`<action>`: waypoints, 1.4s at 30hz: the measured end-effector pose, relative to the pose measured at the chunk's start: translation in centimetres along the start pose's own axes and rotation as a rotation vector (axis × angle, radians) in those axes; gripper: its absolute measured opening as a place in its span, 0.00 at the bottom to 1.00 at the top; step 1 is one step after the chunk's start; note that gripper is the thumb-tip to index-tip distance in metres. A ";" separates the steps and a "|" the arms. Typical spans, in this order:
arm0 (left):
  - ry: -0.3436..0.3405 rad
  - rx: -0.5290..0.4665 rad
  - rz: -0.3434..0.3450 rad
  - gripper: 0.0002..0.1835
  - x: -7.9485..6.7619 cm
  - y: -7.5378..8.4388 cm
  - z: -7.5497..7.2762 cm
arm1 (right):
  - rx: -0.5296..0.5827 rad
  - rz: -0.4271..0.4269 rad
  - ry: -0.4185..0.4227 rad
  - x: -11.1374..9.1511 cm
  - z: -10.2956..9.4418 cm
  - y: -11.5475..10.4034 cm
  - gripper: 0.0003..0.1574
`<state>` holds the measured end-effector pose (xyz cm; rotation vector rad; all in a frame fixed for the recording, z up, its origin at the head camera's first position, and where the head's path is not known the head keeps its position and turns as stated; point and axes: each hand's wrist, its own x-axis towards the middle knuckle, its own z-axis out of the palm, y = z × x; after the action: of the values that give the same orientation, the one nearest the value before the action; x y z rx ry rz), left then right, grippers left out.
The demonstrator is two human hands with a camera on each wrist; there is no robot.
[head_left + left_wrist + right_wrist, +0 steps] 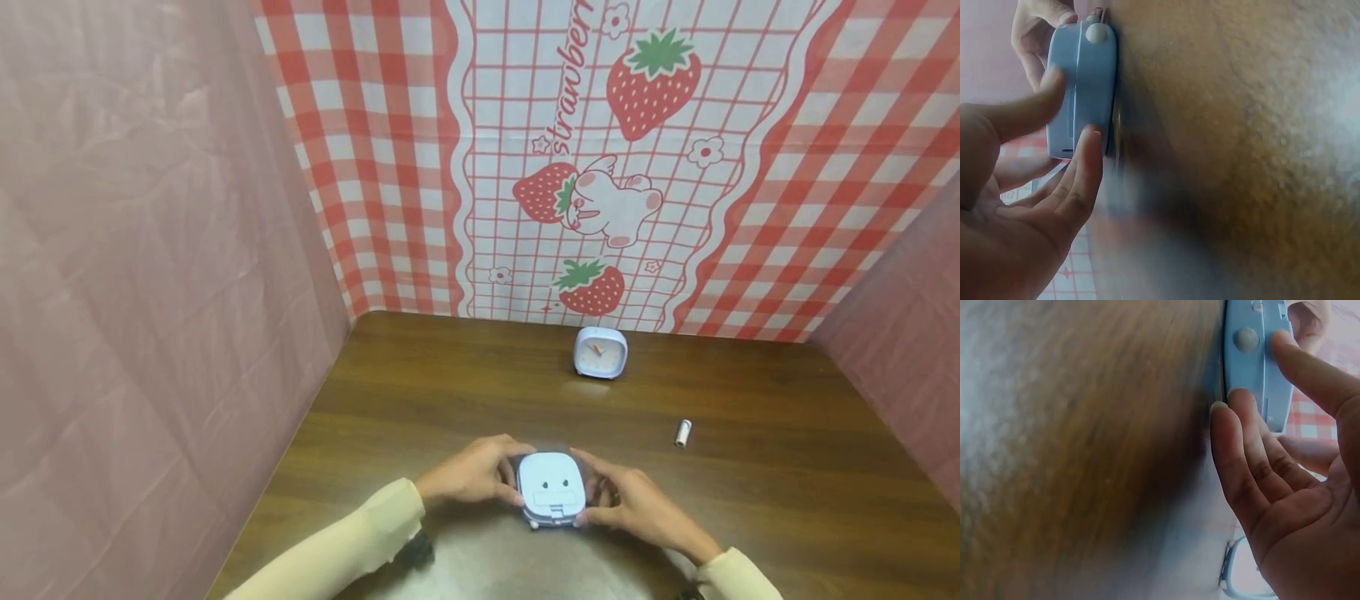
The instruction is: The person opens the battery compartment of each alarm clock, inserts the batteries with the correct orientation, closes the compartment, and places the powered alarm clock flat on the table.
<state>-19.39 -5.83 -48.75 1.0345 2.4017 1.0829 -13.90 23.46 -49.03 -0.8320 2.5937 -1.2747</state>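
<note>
A light blue alarm clock [551, 486] lies on its face near the front of the table, its back turned up. Two small dark knobs and the outline of a battery cover show on that back. My left hand [477, 472] grips its left side, thumb and fingers along the edge. From the right side my right hand [628, 502] holds it the same way. In the left wrist view, the clock's side wall [1088, 81] and a round white foot [1097, 33] are visible. The right wrist view shows another white foot [1247, 339]. The clock's dial is hidden underneath.
Behind, a second pale blue clock [600, 352] stands upright, facing forward. A small white battery [682, 433] lies to the right on the brown wooden table [420, 392]. A strawberry-print cloth [592, 100] hangs at the back, with pink cloth [150, 250] at the left.
</note>
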 end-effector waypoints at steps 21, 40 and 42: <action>0.050 0.175 -0.018 0.52 -0.2 0.4 1.1 | -0.161 -0.072 0.197 0.8 0.5 -0.9 0.28; 0.057 0.203 -0.018 0.52 -0.2 0.7 1.1 | -0.527 -0.277 0.118 1.5 2.1 -4.5 0.10; 0.056 0.200 -0.017 0.52 -0.2 0.8 1.1 | -0.560 -0.298 0.127 1.5 2.2 -4.6 0.10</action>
<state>-18.33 -5.05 -48.91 1.0571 2.6016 0.8909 -12.47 18.88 -46.72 -1.3020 3.0700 -0.6551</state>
